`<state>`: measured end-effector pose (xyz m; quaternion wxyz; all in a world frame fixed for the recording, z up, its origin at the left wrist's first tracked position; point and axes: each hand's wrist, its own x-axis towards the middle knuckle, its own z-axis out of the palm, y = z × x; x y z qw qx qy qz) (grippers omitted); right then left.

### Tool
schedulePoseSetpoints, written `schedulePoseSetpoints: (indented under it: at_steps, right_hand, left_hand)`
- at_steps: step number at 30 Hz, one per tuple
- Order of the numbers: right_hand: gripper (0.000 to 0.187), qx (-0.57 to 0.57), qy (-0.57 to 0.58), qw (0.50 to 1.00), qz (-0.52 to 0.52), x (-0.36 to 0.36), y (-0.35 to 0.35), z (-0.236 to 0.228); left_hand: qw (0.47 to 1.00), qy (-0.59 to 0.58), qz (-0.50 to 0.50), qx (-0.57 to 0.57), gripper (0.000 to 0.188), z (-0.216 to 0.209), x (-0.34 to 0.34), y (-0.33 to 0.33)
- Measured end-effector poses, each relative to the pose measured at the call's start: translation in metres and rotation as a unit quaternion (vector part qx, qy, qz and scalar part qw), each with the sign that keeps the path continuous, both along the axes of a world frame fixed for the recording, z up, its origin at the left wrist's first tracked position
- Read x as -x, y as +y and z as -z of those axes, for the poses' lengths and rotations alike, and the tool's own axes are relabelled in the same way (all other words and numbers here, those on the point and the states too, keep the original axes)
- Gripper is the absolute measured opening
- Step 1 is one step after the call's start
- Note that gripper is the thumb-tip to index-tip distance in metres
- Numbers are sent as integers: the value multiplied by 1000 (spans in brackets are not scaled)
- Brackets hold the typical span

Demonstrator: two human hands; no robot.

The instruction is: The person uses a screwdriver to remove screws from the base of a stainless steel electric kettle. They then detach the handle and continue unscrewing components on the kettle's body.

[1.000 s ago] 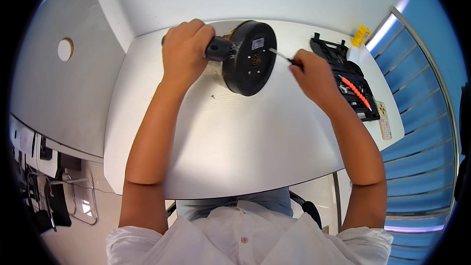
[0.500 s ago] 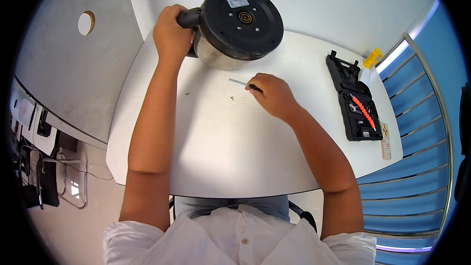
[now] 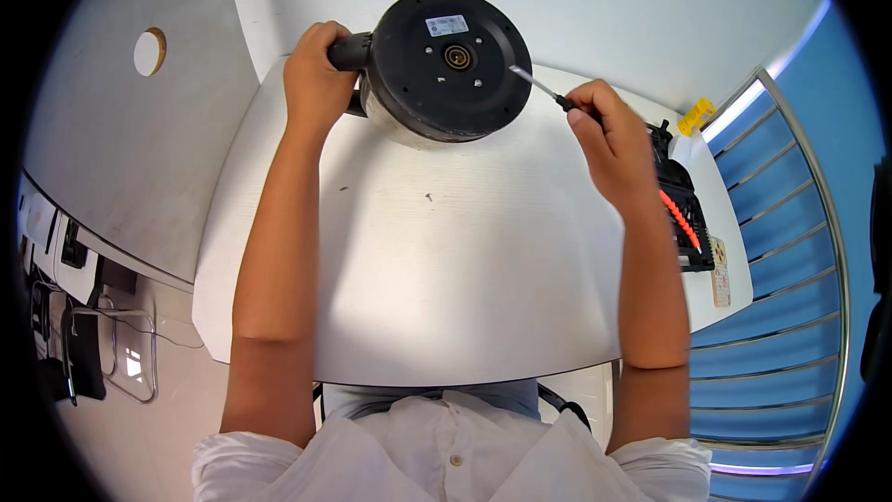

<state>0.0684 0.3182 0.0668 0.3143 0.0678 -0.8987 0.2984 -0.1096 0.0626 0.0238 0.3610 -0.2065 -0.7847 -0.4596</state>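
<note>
An electric kettle (image 3: pixel 446 65) is tipped on its side at the far edge of the white table (image 3: pixel 418 297), its round black base facing me. My left hand (image 3: pixel 316 79) grips the kettle's black handle. My right hand (image 3: pixel 609 144) holds a thin screwdriver (image 3: pixel 544 91) whose metal tip points at the right rim of the base. A few small screw holes and a brass centre contact show on the base.
A black tool case (image 3: pixel 683 214) with a red-handled tool lies open at the table's right edge. A tiny dark speck, perhaps a screw (image 3: pixel 428 196), sits mid-table. A grey panel with a round hole (image 3: pixel 149 51) stands left; blue slatted partition (image 3: pixel 790 223) on the right.
My right hand rose from the tabletop with the screwdriver and brought its tip to the kettle base's right rim. The left hand kept its hold on the handle.
</note>
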Motion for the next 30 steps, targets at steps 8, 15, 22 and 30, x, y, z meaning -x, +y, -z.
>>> schedulePoseSetpoints:
  at_steps: [8,15,22,30]
  right_hand:
    - [12,-420,124,898,44,-4,-20,-52]
    - [16,-488,186,852,36,15,-23,-54]
    - [17,-496,178,849,37,13,-29,-56]
    - [18,-511,167,843,36,10,-33,-60]
  left_hand:
    - [1000,-2,-1,25,21,-3,-5,6]
    - [999,4,0,33,20,-3,-4,5]
    - [999,11,1,35,18,-1,-1,4]
    - [999,9,0,42,17,-1,-2,3]
